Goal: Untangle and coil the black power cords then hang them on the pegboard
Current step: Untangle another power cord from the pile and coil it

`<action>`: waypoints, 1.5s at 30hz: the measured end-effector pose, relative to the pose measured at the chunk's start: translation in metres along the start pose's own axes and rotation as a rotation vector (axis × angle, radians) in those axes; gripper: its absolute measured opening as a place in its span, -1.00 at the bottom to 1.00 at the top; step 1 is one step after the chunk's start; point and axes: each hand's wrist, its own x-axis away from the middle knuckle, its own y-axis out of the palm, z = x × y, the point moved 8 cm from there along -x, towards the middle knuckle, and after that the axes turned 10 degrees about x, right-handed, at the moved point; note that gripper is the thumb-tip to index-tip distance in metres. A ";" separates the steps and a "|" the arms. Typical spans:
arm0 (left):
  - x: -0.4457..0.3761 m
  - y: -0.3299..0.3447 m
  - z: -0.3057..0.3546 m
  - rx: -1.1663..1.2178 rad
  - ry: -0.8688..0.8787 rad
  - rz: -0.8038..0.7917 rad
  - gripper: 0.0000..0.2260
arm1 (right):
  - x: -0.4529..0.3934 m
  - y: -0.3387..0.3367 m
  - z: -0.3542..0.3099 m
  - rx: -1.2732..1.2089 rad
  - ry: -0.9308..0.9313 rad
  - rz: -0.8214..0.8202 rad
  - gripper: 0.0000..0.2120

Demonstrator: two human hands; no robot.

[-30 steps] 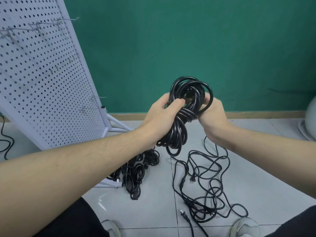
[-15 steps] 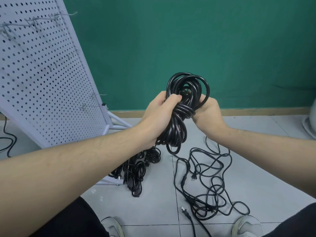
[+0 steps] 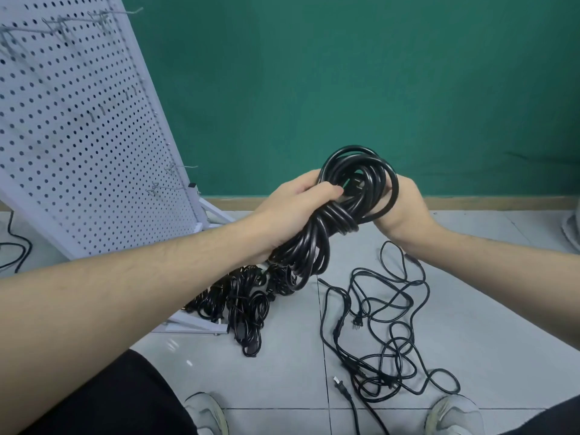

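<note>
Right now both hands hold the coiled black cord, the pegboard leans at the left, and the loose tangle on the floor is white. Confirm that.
Not quite: the loose tangle on the floor is black, not white, as the head view shows. The rest stands: the left hand and right hand both hold the coiled black cord, and the pegboard leans at the left.

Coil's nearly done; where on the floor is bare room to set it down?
Bare tile lies between the bundled cords and the loose tangle, and right of that tangle. It is crowded at the pegboard foot.

Workshop/storage rm: white pegboard (image 3: 78,136) w/ hooks, green wall (image 3: 345,73), tiled floor (image 3: 282,372).
</note>
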 end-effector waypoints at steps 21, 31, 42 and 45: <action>-0.002 0.000 -0.003 0.176 -0.025 0.040 -0.75 | 0.004 0.007 0.004 0.136 0.017 -0.166 -0.73; -0.003 0.004 0.005 0.120 0.042 0.031 -0.86 | 0.002 -0.007 -0.004 0.011 -0.044 -0.058 -0.70; -0.006 0.003 -0.007 0.025 -0.069 0.069 -0.78 | 0.000 -0.011 -0.003 0.031 -0.051 -0.098 -0.63; -0.008 0.002 -0.010 0.028 -0.093 0.081 -0.76 | -0.001 -0.008 -0.004 0.031 -0.043 -0.091 -0.65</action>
